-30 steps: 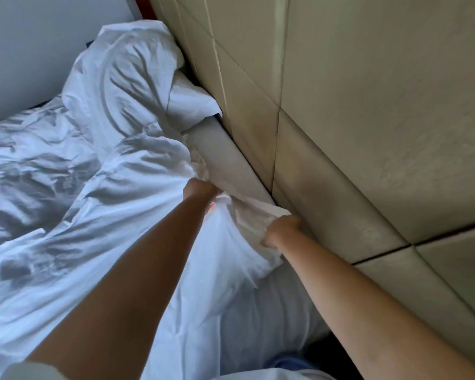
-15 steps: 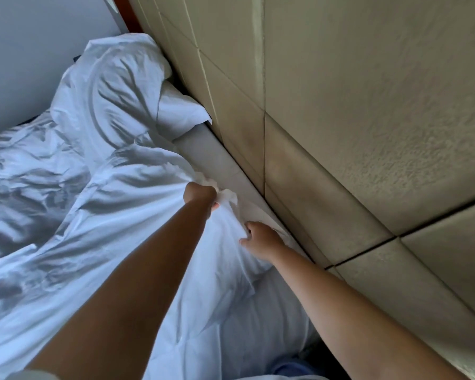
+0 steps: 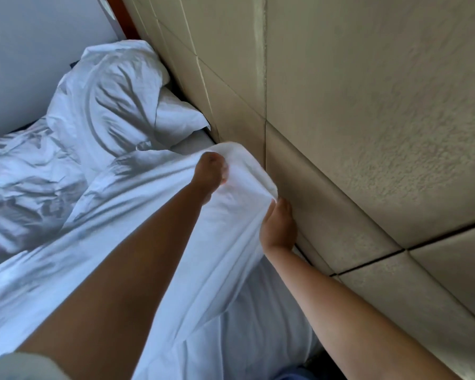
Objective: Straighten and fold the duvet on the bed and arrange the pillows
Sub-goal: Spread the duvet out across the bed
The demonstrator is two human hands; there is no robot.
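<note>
Both hands gripped the duvet [image 3: 154, 215]: left hand [image 3: 210, 174] and right hand [image 3: 279, 226] with fingers clamped on its raised edge beside the padded headboard [image 3: 340, 133]. Soft, light, limp; hem corners looked the best hold.

The duvet [image 3: 66, 215] spreads over the bed to my left; the pillow [image 3: 176, 119] lies ahead against the padded headboard [image 3: 340, 133] on my right.
</note>
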